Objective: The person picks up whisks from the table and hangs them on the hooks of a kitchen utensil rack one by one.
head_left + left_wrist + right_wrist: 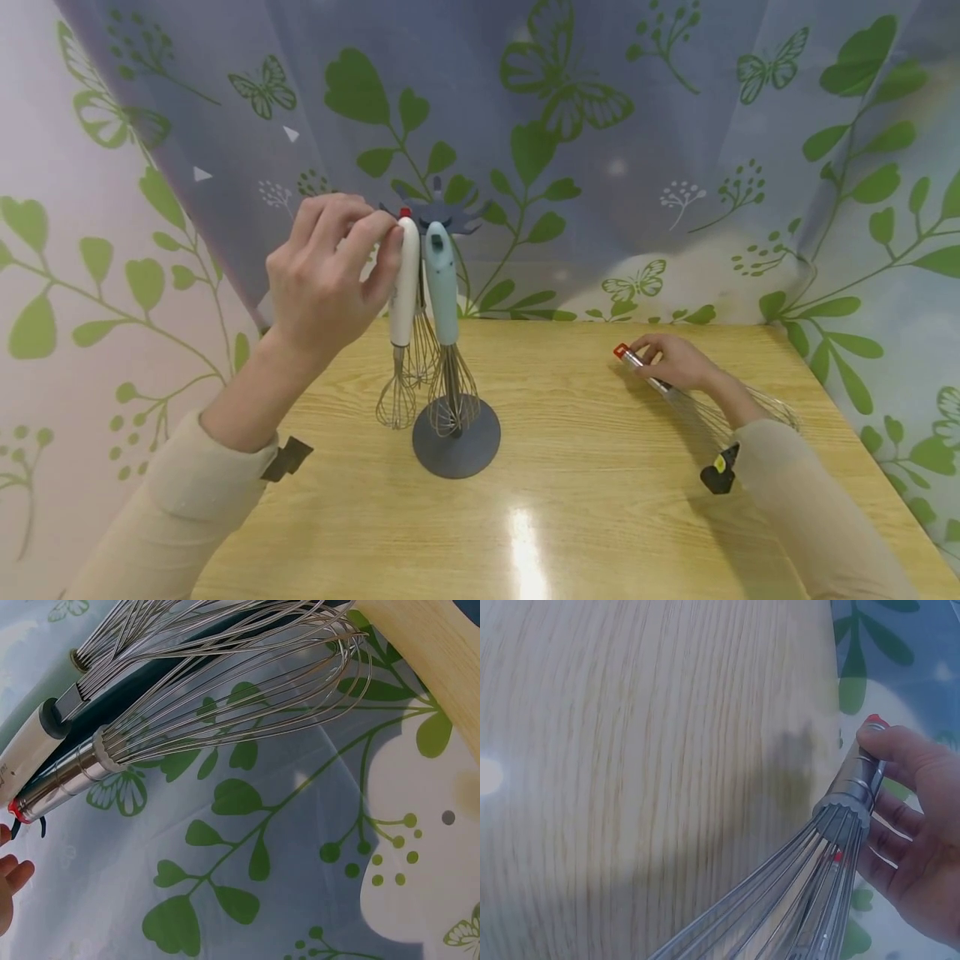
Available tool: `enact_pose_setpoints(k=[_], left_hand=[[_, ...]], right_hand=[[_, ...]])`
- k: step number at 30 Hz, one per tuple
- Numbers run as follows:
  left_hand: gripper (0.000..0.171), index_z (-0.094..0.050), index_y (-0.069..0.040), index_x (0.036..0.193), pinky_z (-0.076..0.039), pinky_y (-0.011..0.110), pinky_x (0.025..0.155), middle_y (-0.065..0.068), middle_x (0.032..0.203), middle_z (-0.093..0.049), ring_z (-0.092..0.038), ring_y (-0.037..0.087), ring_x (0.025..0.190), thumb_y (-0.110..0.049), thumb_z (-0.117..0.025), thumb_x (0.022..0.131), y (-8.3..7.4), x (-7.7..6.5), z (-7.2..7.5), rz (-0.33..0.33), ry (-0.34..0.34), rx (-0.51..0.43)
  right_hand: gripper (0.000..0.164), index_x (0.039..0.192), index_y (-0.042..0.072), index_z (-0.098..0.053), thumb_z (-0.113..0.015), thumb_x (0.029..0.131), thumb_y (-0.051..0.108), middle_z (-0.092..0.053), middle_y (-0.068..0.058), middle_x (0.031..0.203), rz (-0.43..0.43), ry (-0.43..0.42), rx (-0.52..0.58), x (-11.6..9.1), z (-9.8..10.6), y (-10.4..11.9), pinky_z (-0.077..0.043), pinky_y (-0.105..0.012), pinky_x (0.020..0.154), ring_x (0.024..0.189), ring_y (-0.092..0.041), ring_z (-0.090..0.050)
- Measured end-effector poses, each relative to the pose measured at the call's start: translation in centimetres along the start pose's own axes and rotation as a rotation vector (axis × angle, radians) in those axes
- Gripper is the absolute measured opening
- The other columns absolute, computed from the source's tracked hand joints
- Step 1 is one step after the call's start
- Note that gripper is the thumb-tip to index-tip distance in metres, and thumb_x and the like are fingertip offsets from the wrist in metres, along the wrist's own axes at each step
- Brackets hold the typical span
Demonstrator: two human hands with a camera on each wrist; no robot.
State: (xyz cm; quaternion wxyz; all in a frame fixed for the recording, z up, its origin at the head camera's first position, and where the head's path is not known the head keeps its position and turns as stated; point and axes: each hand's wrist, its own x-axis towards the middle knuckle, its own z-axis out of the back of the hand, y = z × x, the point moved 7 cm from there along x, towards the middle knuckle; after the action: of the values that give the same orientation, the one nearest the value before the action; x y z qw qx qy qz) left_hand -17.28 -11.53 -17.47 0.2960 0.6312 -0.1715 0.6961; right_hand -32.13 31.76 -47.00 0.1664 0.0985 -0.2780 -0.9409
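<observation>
In the head view, my left hand [326, 267] is raised at the upper end of a white-handled whisk [405, 283], thumb and fingertips pinching there. A blue-handled whisk [441, 283] hangs beside it on a dark stand [480, 450]. Behind the white handle is a steel whisk [67, 776] with a red end, close to my left fingertips [22, 874]. My right hand [675, 362] holds another steel whisk [855, 776] by its red-tipped handle, low over the table at the right. Its wires pass partly behind my wrist in the head view.
The stand's round base rests on the wood-grain table [570, 433]. A patterned curtain [600, 192] with leaves and butterflies runs behind the table and along both sides. Beneath the right whisk's wires shows a small red spot [838, 856]; I cannot tell what it belongs to.
</observation>
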Motion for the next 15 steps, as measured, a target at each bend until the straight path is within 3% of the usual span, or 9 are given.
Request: enact_pose_setpoints(k=[15], left_hand=[[0.010,-0.072,-0.003,0.093,-0.049,0.044,0.049,0.015,0.086,-0.069,-0.065,0.035,0.088,-0.012,-0.069,0.096,0.0,0.0,0.0,0.007,0.009,0.004]], right_hand=[[0.045,0.135,-0.003,-0.063,-0.076,0.095,0.013,-0.072,-0.021,0.105,0.031,-0.051,0.071,0.1,0.0,2.4,-0.056,-0.029,0.059,0.074,-0.015,-0.067]])
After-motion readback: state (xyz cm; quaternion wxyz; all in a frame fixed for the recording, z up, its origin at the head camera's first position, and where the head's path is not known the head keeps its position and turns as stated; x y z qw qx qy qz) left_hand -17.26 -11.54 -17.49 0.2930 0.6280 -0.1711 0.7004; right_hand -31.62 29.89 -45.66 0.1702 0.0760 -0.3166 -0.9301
